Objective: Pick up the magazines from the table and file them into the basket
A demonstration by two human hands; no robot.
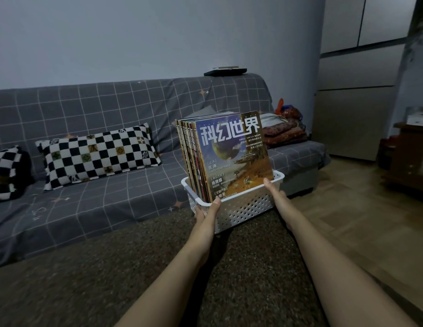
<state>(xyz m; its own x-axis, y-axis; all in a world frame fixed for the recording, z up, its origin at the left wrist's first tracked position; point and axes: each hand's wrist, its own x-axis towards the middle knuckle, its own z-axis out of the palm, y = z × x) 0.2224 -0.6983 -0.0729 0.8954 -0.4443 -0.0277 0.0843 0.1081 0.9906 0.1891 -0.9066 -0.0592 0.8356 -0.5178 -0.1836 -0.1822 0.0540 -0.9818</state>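
A white perforated plastic basket [243, 210] is held up in the air in front of me, tilted slightly. Several magazines [231, 156] stand upright inside it, the front one showing a blue and orange cover with large white characters. My left hand [207, 210] grips the basket's near left corner, thumb over the rim. My right hand [273, 190] grips the near right rim, thumb resting against the front magazine. Both arms are stretched forward.
A grey grid-patterned sofa [111, 185] runs along the wall behind, with two black-and-white checkered pillows [99, 154] and folded blankets [284, 132] at its right end. Dark speckled carpet [111, 279] lies below. A dark wooden stand [408, 156] stands at the right.
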